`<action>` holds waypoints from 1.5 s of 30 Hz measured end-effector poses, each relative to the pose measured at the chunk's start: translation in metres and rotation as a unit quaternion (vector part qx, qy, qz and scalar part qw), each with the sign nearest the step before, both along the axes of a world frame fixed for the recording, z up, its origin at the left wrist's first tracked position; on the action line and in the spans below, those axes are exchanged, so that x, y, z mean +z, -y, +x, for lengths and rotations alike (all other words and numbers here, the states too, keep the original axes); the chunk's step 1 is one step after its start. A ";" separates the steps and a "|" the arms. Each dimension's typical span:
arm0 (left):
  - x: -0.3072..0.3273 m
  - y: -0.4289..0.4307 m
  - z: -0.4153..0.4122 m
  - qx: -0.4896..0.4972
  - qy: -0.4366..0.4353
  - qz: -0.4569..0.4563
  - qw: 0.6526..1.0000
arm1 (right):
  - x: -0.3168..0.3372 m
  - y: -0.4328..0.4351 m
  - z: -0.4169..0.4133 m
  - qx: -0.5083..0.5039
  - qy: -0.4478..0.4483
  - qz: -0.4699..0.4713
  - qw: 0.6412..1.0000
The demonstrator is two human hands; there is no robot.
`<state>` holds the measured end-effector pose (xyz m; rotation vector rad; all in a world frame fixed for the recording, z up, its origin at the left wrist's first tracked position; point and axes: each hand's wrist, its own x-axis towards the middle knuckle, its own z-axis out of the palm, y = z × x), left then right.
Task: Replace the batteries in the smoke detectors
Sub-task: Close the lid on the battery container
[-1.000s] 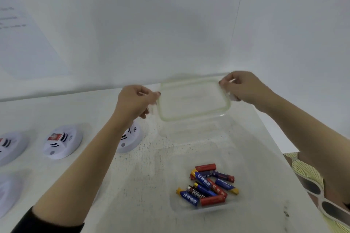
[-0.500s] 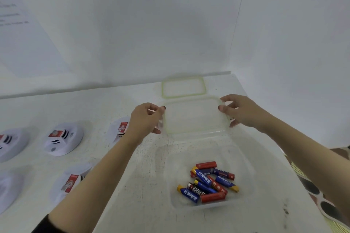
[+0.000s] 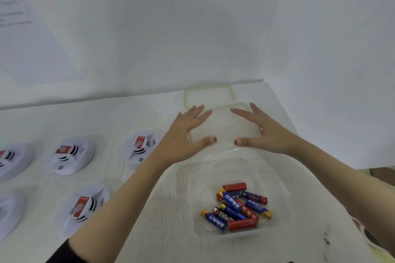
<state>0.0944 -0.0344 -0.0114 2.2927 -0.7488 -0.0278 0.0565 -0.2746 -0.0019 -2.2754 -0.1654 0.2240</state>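
Observation:
A clear plastic box (image 3: 284, 194) near me holds several red and blue batteries (image 3: 237, 206). Beyond it stands a second clear box (image 3: 224, 126), with nothing visible in it. My left hand (image 3: 188, 130) and my right hand (image 3: 263, 130) hover at its left and right sides, fingers spread, holding nothing. A clear lid with a green rim (image 3: 208, 94) lies flat behind that box, by the wall. Several white round smoke detectors sit to the left, the nearest ones at the middle (image 3: 140, 148) and lower left (image 3: 84, 208).
The white table (image 3: 149, 230) ends at a wall behind and a wall on the right. A sheet of paper (image 3: 27, 42) hangs on the back wall at left. A patterned object (image 3: 367, 235) shows past the table's right edge.
The lid I was holding with both hands went down by the wall. My hands then took hold of the second clear box and have now let go, fingers spread.

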 end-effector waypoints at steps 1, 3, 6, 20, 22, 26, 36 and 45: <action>-0.003 0.001 0.001 -0.025 0.004 0.040 0.999 | 0.000 0.000 0.000 0.010 -0.008 -0.010 1.000; -0.011 0.001 0.004 -0.032 0.038 0.082 0.995 | -0.001 0.000 0.002 0.018 0.016 -0.017 1.000; -0.020 0.002 0.007 -0.021 0.105 0.058 0.993 | -0.007 -0.001 0.004 0.017 0.070 -0.019 0.997; -0.011 0.000 0.015 -0.050 0.069 0.058 0.995 | -0.020 0.011 0.009 0.048 0.178 -0.118 0.976; 0.000 -0.005 0.023 -0.069 0.034 0.080 0.994 | -0.014 0.015 0.011 0.062 0.177 -0.102 0.977; 0.005 -0.011 0.037 -0.041 0.147 0.110 0.982 | -0.004 0.017 0.013 0.128 0.155 -0.091 0.975; -0.015 -0.005 0.002 -0.008 0.020 -0.048 0.999 | -0.023 -0.006 0.007 0.092 0.397 -0.219 0.886; -0.036 0.000 0.002 -0.002 0.153 -0.026 0.988 | -0.037 -0.012 0.021 0.158 0.451 -0.219 0.851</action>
